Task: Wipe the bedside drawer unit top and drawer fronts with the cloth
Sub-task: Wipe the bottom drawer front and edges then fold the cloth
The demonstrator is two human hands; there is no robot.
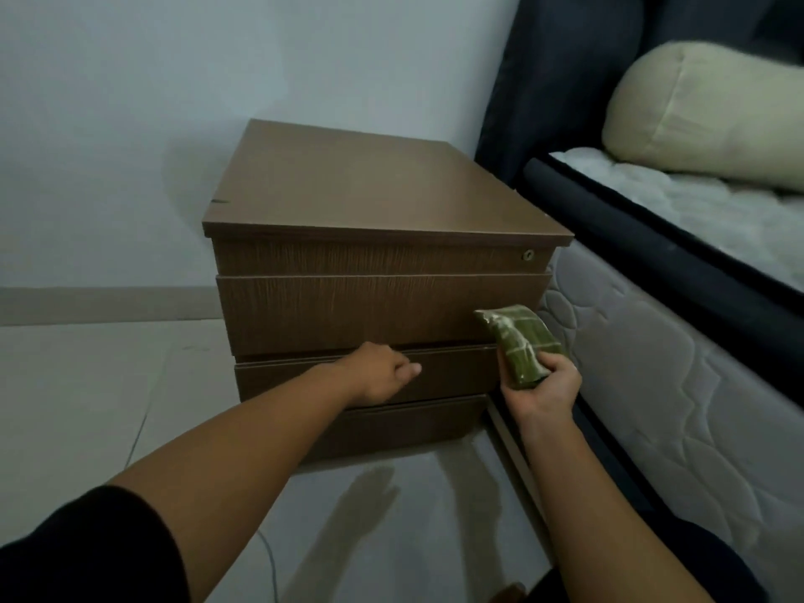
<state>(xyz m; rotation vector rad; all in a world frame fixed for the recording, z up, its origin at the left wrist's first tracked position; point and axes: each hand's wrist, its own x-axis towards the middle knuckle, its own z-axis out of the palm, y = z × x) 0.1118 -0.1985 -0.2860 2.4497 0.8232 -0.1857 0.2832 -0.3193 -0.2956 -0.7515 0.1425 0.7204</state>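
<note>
Both hands (461, 380) at drawer front (448, 372) edges

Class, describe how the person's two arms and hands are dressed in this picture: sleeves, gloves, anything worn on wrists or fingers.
Both forearms are bare. The left arm has a black short sleeve ending above the elbow. The left hand and right hand wear no gloves, and no watch, bracelet or ring shows. Any right sleeve lies outside the frame.

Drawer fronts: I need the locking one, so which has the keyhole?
The top drawer front, the narrow one right under the unit's top. Its keyhole sits near the right end; the lower fronts show none.
</note>
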